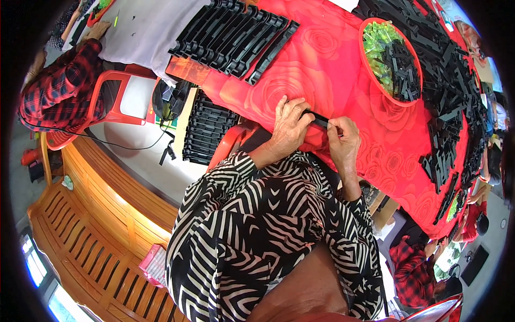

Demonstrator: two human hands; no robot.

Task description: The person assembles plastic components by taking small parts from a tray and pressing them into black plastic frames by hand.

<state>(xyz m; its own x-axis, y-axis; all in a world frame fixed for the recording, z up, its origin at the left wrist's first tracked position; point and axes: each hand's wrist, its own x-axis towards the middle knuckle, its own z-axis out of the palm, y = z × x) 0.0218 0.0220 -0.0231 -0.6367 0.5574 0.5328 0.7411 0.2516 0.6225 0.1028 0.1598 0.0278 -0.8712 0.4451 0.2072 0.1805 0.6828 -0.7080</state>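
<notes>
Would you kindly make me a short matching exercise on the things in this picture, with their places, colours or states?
1. Black strip
2. Oval basket
3. Bench
4. Tablecloth

A. Red, patterned with roses
B. Holding green pieces and black pieces
C. Brown, slatted, at the picture's lower left
D. Held between left hand and right hand

Pairs: 1-D, 2-B, 3-C, 4-A

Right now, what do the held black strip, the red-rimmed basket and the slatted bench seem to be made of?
The black strip: probably plastic, dark and fairly smooth, though too small here to be sure. The red-rimmed basket: likely moulded plastic, from its evenly coloured rim. The slatted bench: apparently varnished wood, given orange-brown boards with glossy highlights.
</notes>
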